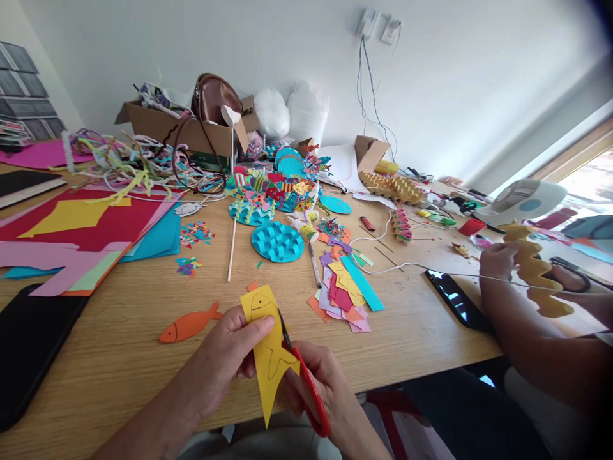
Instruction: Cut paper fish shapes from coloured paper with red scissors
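My left hand pinches a yellow paper with a pencilled fish outline, held upright over the near table edge. My right hand grips red-handled scissors, whose blades sit in the paper along the drawn line near the fish's body. An orange paper fish lies flat on the wooden table just left of my left hand.
Coloured paper scraps, a blue corrugated disc and finished fish crafts lie mid-table. Paper sheets are stacked left, a cardboard box behind. At right another person's hands hold yellow zigzag paper; a phone lies there.
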A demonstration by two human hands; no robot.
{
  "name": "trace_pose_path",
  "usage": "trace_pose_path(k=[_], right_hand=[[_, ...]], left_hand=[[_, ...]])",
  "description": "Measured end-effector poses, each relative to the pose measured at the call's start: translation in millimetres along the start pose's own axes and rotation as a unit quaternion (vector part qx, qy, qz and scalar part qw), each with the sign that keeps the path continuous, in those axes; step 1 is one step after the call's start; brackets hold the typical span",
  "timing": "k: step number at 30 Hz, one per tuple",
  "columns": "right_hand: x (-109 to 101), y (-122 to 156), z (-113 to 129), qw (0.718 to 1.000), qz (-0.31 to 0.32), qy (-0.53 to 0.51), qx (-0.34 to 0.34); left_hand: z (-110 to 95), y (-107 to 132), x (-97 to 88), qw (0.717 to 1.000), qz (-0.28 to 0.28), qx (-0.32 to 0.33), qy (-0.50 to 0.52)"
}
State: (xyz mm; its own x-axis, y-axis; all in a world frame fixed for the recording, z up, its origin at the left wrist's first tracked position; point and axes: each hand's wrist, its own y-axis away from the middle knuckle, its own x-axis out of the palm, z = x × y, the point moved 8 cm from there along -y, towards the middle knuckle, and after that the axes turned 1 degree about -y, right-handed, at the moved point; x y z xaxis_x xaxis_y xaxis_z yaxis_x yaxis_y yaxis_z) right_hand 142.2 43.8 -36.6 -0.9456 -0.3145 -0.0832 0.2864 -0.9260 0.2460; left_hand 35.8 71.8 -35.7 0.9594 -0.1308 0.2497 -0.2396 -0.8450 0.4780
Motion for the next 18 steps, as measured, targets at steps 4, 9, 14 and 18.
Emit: trace_pose_path(k=[4,9,14,18], right_hand=[[-0.7,0.1,-5.3,1.000,-0.007,0.001,-0.007],[-0.7,1.4,-4.6,1.000,-0.008,0.003,-0.013],[-0.8,1.1,-4.8,1.000,-0.005,0.015,-0.013],[-1.2,0.9,-4.0,1.000,-0.003,0.022,-0.020]], left_hand=[[0.9,-1.5,-0.8,1.000,0.012,-0.005,-0.007],[0.3,-2.1,-2.5,1.000,0.016,-0.004,-0.017],[1.4,-1.0,-2.6,1.000,0.022,-0.013,-0.012],[-2.8,-1.7,-5.2,1.000,0.002,0.018,-0.014]])
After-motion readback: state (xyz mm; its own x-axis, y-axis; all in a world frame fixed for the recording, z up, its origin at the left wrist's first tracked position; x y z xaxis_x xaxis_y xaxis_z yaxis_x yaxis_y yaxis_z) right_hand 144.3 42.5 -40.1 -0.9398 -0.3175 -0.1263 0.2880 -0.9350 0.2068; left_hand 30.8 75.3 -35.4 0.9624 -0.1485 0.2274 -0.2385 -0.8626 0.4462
